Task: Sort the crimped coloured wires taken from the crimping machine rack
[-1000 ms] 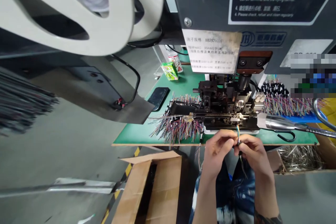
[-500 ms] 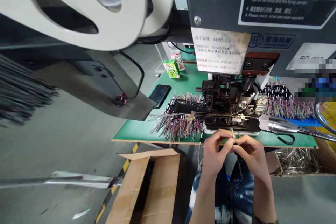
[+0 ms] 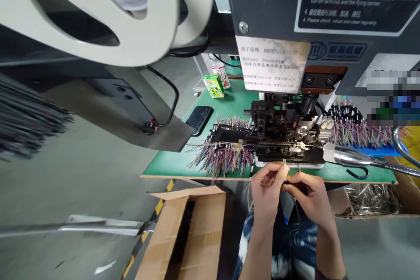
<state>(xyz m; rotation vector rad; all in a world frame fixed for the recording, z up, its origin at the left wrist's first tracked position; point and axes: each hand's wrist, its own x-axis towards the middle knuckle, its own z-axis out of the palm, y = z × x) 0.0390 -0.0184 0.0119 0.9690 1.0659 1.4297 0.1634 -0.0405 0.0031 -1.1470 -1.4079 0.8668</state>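
Just in front of the dark crimping machine [image 3: 282, 129], my left hand [image 3: 267, 186] pinches a few thin coloured wires [image 3: 285, 163], whose tips stick up above the fingers. Close beside it on the right, my right hand [image 3: 306, 190] is closed with thumb and index finger together on the lower part of the same wires. A dark cable hangs below the fingers, partly hidden by the hands. Both hands are at the front edge of the green table [image 3: 177, 164], below the machine's metal parts.
Wire bundles [image 3: 229, 153] lie left of the machine, more [image 3: 354, 129] at the right. A black phone [image 3: 199, 120], a green box [image 3: 213, 86] and a bottle [image 3: 220, 72] are further back. Cardboard boxes [image 3: 200, 236] stand below. A metal flexible tube [image 3: 357, 155] reaches in from the right.
Both hands have shifted slightly left with the wires. My left thumb now points more upward along the wires, and its fingers have turned.
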